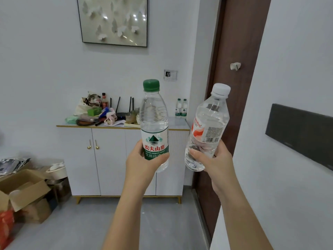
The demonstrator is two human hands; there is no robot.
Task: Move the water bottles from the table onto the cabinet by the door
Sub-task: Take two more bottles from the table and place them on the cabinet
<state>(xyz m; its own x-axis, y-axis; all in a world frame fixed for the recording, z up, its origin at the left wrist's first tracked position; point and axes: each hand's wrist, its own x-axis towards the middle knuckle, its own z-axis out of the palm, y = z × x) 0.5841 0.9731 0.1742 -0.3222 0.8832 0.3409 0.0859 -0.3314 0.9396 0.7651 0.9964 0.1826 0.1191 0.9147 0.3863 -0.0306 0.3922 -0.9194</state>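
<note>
Now our left hand [144, 160] and right hand [213, 162], fingers [193, 152] wrapped round the green-capped bottle [154, 123] and white-capped bottle [209, 123], face the cabinet [115, 159] at twelve o'clock, the right nearer its bare end.

Green-capped bottle [154, 123]: clear glossy plastic, ribbed green plastic cap, glossy printed film label.
White-capped bottle [207, 127]: clear glossy plastic, faceted wall, ribbed white cap, glossy label with barcode.
Cabinet [111, 159]: smooth matt white door panels, fluted panel at right, polished stone-like top, brass-look metal knobs, edge trim and feet.
Door [237, 42]: dark brown wood-look finish, matt.
Boxes [23, 192]: plain brown corrugated cardboard, matt.
Floor [90, 228]: smooth grey, low sheen.
Wall picture [113, 20]: glossy reflective glazing, thin dark frame.
</note>
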